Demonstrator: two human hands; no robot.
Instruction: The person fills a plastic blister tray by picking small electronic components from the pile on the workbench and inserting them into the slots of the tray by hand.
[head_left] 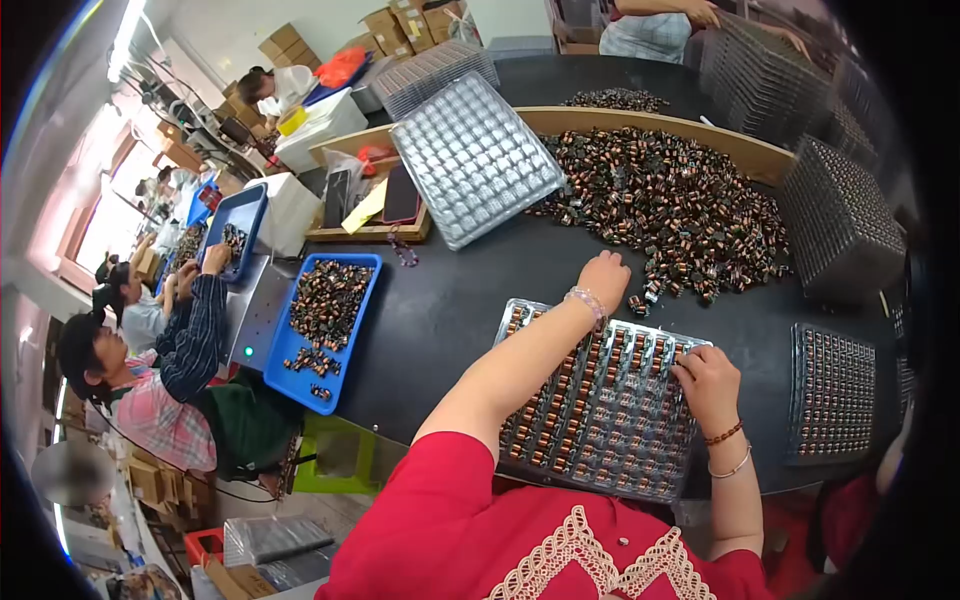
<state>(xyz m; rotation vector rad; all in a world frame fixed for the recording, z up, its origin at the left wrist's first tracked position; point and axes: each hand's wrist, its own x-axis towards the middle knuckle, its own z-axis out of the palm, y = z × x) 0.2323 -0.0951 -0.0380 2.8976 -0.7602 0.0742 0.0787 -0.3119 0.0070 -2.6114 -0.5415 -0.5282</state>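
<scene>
In front of me lies a clear plastic tray [640,455] whose pockets hold rows of small copper-wound coils [548,425]. My right hand [710,382] is at the tray's upper right, thumb and fingers pinched on what looks like one small coil. My left hand [604,278] is above the tray's far edge, beside the near side of a big heap of loose coils [680,210]. Its fingers are curled, and their tips are mostly hidden from me. Some pockets near the right hand look pale, without copper showing.
Left of the heap, a stack of clear trays [475,165] stands near a wooden box [415,230]. A blue tray of coils [372,300] lies further left. Stacked trays [845,225] and a filled tray [832,395] are on the right. A co-worker [150,400] sits at left.
</scene>
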